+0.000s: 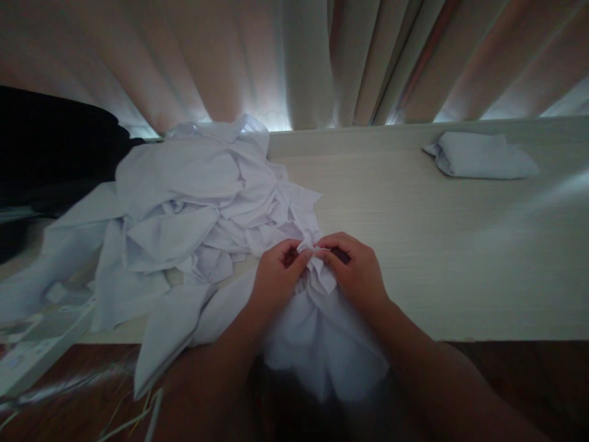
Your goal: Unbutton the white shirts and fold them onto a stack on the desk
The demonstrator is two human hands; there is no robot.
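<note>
At the desk's (414,245) near edge, both hands pinch one white cloth (322,331) — left hand (276,279) and right hand (356,273) fingers closed on its bunched top, so the rest hangs toward the lap. Pile (197,209) sits just left — folded cloth (481,156) far right.

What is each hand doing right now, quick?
Left hand: closed, pinching a bunched edge of the white crumpled cloth at the table's front.
Right hand: closed, pinching the same bunched edge, fingertips meeting the left's.
</note>
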